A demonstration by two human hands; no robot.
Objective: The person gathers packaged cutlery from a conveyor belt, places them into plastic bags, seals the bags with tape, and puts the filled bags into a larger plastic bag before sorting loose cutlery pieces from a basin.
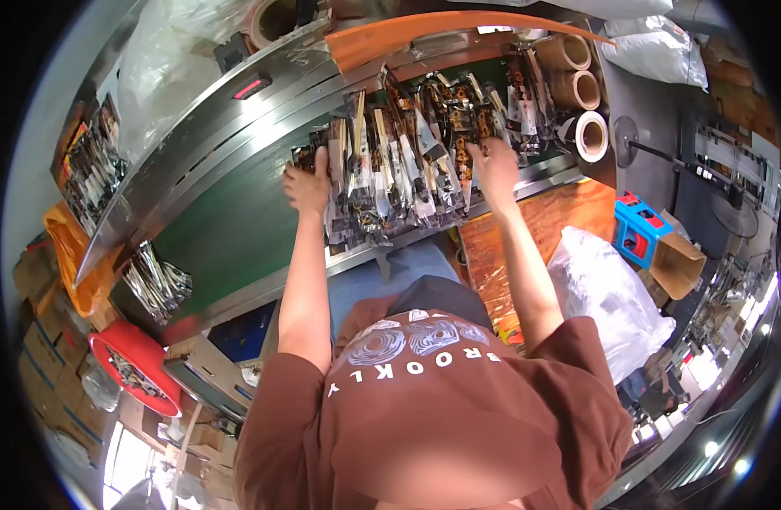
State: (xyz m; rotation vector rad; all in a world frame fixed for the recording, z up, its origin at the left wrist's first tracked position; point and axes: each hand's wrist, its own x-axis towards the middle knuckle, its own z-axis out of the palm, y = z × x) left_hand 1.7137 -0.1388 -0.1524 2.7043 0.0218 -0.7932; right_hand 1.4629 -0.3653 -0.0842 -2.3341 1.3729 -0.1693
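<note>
A thick row of chopstick packets (390, 170) in clear and dark printed wrappers lies across the green conveyor belt (229, 225). At the row's left end, my left hand (308, 180) is open, thumb raised apart from the fingers, its inner side against the packets. Farther right, my right hand (495, 170) rests on the packets with its fingers apart and a little bent, fingertips touching the dark wrappers. Between the two hands the packets stand side by side, mostly lengthwise to me, some tilted and overlapping. Some packets extend past my right hand.
Cardboard-core rolls (577, 89) stand at the belt's right end. A small packet bundle (156, 280) lies at its left end. Nearby are a red basin (135, 365), a blue-and-red stool (641, 229), a white plastic bag (607, 297) and an orange strip (458, 30) behind the belt.
</note>
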